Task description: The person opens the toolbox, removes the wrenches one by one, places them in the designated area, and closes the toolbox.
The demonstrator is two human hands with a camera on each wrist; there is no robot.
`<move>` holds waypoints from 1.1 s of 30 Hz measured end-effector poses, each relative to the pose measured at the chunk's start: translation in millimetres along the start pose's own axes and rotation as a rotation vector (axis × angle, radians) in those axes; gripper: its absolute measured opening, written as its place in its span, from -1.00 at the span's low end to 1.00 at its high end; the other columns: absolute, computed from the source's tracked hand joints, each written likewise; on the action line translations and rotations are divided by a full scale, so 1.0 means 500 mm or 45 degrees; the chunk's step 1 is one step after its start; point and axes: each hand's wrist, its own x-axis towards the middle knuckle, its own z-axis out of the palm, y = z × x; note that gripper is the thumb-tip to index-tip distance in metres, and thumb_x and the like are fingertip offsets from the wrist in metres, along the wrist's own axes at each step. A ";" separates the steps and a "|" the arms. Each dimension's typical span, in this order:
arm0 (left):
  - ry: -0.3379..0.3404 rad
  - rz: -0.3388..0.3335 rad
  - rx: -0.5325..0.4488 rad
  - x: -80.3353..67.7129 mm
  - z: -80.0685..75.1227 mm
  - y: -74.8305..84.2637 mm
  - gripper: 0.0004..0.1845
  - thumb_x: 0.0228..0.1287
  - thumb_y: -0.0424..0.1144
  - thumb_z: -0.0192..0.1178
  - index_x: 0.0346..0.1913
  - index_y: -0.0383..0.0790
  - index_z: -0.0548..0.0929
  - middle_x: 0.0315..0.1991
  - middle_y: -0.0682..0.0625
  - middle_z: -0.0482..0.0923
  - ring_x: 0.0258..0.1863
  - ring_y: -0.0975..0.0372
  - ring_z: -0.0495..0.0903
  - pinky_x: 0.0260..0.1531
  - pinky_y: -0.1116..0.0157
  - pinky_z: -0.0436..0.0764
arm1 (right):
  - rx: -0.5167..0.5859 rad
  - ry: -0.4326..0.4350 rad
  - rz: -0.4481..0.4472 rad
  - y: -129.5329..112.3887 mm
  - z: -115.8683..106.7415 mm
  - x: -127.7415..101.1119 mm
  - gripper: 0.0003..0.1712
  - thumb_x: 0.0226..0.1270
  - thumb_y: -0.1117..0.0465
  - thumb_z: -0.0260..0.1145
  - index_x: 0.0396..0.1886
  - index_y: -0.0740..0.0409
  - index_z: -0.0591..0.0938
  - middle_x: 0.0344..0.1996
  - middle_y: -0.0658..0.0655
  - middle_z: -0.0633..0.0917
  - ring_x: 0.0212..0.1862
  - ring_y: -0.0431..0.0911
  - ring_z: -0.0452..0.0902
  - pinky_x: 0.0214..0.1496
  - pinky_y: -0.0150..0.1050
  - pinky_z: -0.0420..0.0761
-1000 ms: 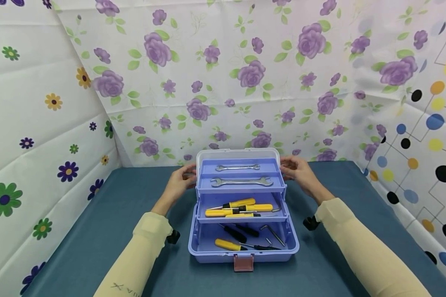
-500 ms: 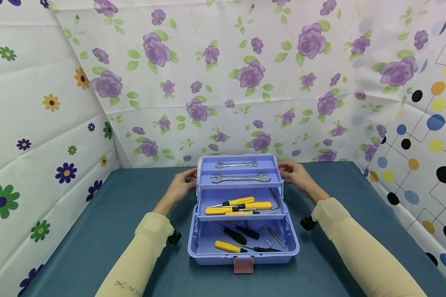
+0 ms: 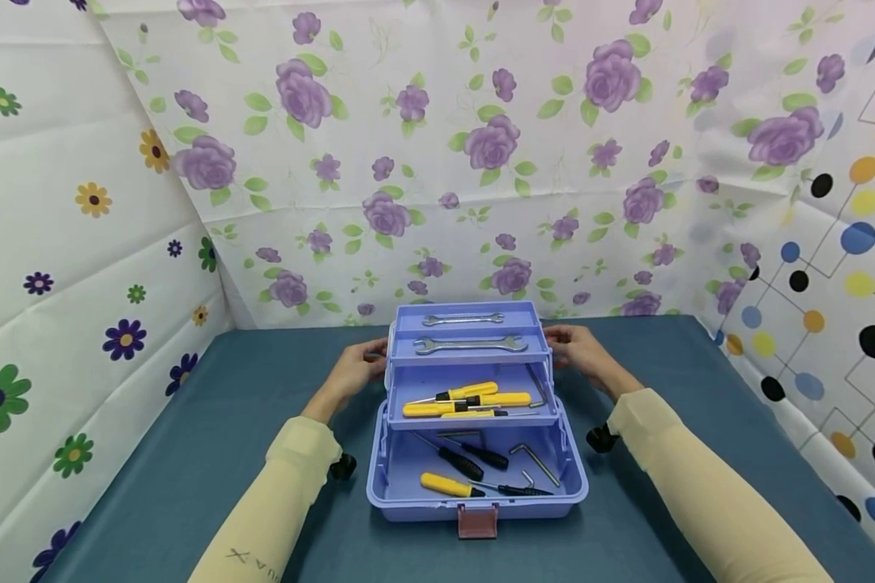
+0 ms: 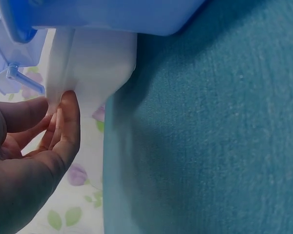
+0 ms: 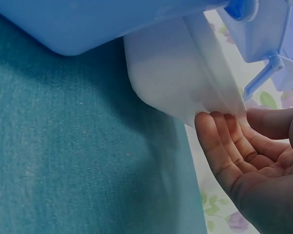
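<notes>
A periwinkle-blue toolbox (image 3: 408, 512) stands with its tiered trays spread. The top tray holds a small open-end wrench (image 3: 463, 319) and a larger open-end wrench (image 3: 470, 346). Yellow-handled screwdrivers (image 3: 510, 399) lie in the middle tray. My left hand (image 3: 352, 372) pinches the left edge of the whitish lid (image 4: 97, 63) behind the trays. On the opposite edge, my right hand (image 3: 583, 354) holds the same lid between thumb and fingertips. From the head, the trays hide most of the lid; both wrist views show it tipped back low over the cloth.
In the toolbox's bottom lie black-handled screwdrivers (image 3: 461, 464), a yellow-handled screwdriver (image 3: 445, 485) and hex keys (image 3: 535, 461). A brown latch (image 3: 477, 522) hangs at the front. Teal cloth (image 3: 262, 380) covers the table, and a flowered curtain (image 3: 437, 162) rises behind.
The lid has tilted backward and dropped from sight behind the trays, both hands going slightly down with it. The upper trays have shifted back, uncovering more of the bottom.
</notes>
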 end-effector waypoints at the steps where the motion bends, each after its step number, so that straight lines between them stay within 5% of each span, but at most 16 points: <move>1: -0.004 0.002 0.003 0.000 0.001 -0.001 -0.49 0.57 -0.50 -0.02 0.52 -0.44 0.35 0.21 -0.32 0.50 0.09 0.03 0.57 0.15 0.00 0.65 | -0.002 -0.005 0.003 0.003 0.001 0.001 -0.49 0.69 0.27 0.07 0.47 0.47 0.37 0.18 0.37 0.57 0.02 -0.05 0.60 0.00 -0.11 0.73; 17: -0.013 -0.039 -0.022 0.001 0.004 -0.017 -0.51 0.56 -0.49 -0.01 0.48 -0.48 0.39 0.13 -0.30 0.55 0.01 0.11 0.61 0.15 0.07 0.66 | -0.008 -0.031 0.063 0.023 0.006 0.001 -0.50 0.65 0.30 0.04 0.46 0.43 0.40 0.24 0.39 0.56 0.12 0.09 0.58 0.09 -0.04 0.70; 26: -0.017 -0.087 -0.056 -0.001 0.001 -0.025 -0.50 0.60 -0.40 0.03 0.52 -0.40 0.37 0.17 -0.26 0.53 -0.07 0.22 0.60 0.04 0.19 0.67 | 0.005 -0.029 0.068 0.034 0.006 0.001 -0.47 0.65 0.26 0.04 0.48 0.43 0.39 0.18 0.37 0.59 0.00 0.02 0.61 -0.01 -0.09 0.74; 33: -0.034 -0.103 -0.090 -0.002 0.002 -0.033 -0.48 0.64 -0.36 0.00 0.55 -0.37 0.32 0.22 -0.26 0.48 0.04 0.16 0.57 0.13 0.13 0.66 | 0.009 -0.033 0.073 0.037 0.010 0.001 -0.45 0.67 0.22 0.05 0.50 0.41 0.36 0.15 0.37 0.58 -0.05 0.01 0.65 -0.06 -0.08 0.75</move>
